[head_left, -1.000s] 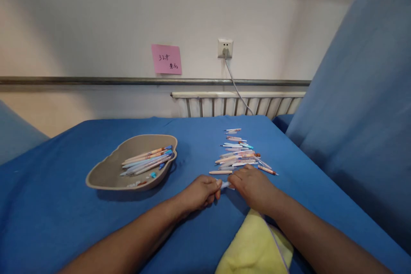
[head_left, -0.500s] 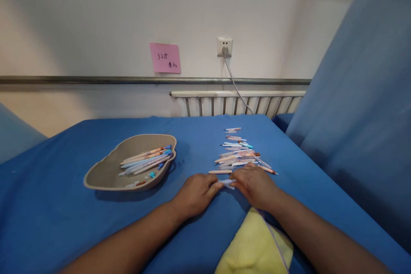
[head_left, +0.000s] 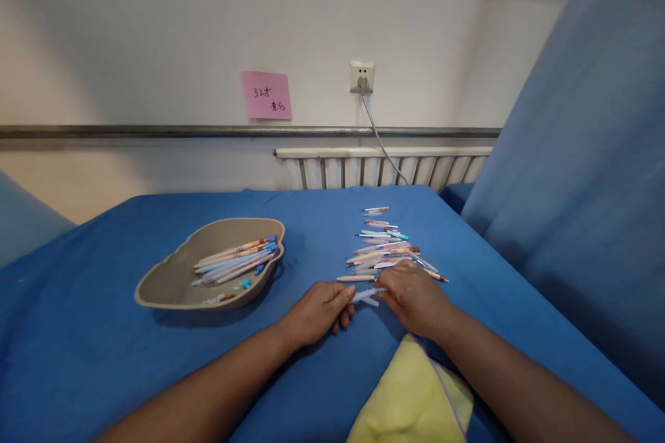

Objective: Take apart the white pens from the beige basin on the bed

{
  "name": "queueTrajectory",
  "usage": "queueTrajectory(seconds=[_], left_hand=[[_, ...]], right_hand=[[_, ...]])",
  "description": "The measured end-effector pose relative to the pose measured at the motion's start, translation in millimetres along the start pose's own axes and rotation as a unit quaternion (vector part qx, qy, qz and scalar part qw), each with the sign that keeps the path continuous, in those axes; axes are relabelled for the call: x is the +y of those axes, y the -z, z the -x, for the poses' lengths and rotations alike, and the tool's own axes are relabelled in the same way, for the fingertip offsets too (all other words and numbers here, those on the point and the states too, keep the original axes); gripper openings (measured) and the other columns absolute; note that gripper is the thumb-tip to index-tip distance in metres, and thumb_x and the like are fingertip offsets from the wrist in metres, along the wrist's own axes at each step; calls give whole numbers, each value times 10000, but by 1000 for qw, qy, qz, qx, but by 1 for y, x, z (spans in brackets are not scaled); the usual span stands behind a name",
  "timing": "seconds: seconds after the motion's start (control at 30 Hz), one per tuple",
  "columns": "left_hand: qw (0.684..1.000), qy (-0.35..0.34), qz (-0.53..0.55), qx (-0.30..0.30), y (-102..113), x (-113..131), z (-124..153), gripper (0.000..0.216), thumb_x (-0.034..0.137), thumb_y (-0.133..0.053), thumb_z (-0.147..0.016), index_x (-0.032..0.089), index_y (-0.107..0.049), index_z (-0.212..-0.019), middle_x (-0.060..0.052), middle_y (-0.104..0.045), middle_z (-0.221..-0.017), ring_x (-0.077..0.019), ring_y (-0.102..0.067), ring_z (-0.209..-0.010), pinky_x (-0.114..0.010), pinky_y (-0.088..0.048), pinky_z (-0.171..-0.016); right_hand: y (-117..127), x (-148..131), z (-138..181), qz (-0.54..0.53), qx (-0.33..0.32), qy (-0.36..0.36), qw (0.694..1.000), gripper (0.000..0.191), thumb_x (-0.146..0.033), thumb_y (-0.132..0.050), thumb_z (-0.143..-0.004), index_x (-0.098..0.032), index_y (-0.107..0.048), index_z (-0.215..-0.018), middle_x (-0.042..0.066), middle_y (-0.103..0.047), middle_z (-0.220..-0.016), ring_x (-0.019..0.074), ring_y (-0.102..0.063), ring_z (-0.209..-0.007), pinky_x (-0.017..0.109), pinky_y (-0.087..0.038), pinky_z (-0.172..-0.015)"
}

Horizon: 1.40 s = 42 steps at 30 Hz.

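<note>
looks like smooth, matt plastic on the tray (head_left: 174, 279), glossier on the pens (head_left: 399, 250). shows fuzzy cloth in the towel (head_left: 408, 401), matt paper in the note (head_left: 267, 95).

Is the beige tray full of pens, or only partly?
Only partly full: the tray shows bare surface left of its pens.

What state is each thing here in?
Left hand: closed on pale pen piece
Right hand: gripping the piece's other end
Tray: holding pens and small parts
Loose pens: spread on blue cover
Yellow cloth: folded over
Plug: in socket
Pink note: stuck up, written on
</note>
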<state>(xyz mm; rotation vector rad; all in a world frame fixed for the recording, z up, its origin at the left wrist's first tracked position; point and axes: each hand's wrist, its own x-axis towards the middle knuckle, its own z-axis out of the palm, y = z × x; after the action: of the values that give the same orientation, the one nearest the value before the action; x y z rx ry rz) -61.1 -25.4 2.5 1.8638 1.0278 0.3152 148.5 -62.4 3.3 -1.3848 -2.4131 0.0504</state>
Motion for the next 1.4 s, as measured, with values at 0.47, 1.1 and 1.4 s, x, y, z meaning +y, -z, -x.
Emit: queueTrajectory(seconds=[0.47, 1.1, 1.4], left_hand=[[945, -120, -268, 143, 15, -9, -5, 234, 364, -465, -891, 207, -631, -944, -50, -654, -916, -196, -568, -865, -275, -414, -754], [922, -197, -287, 172, 5, -8, -10, 161, 289, -491, -901, 206, -603, -980, -42, -648, -944, -192, -547, -897, -307, -416, -805], [922, -178, -295, 177, 11, -17, -15, 158, 287, -508, -891, 218, -616, -983, -34, -661, -950, -193, -560, -901, -305, -427, -800]], right_hand=[[8, 35, 4, 10, -73, -77, 994, 129, -234, -530, -863, -183, -628, -929, 58, -658, -940, 197, -579, -921, 306, -336, -824], [-3, 14, 1, -81, -85, -47, 992, 206, -272, -432, -904, -201, -617, -961, 53, -672, -933, 182, -600, -878, 254, -391, -744], [8, 55, 11, -11, -82, -104, 991, 184, -191, -467, -862, -191, -642, -919, 74, -647, -955, 190, -587, -920, 264, -389, -800]])
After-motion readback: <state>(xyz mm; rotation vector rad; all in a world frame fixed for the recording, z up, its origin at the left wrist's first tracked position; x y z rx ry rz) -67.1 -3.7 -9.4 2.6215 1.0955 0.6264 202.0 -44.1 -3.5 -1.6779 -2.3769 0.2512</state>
